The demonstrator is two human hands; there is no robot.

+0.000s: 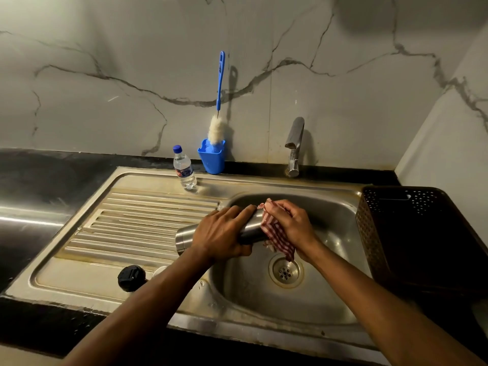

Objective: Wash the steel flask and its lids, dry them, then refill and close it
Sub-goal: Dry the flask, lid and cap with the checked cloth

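Note:
The steel flask (184, 237) lies on its side over the left edge of the sink basin (327, 299). My left hand (220, 235) grips its middle from above. My right hand (289, 224) holds a red-and-white checked cloth (277, 237) bunched against the flask's right end, which the cloth hides. A black lid (131, 278) rests on the drainboard (137, 217) near the front edge. A pale round lid (159, 270) sits just right of it, partly hidden by my left forearm.
A small water bottle with a blue cap (184, 167) stands at the drainboard's back. A blue holder (212, 158) with a bottle brush (217, 122) leans on the wall. The tap (294, 146) is off. A dark perforated basket (417, 233) stands right of the sink.

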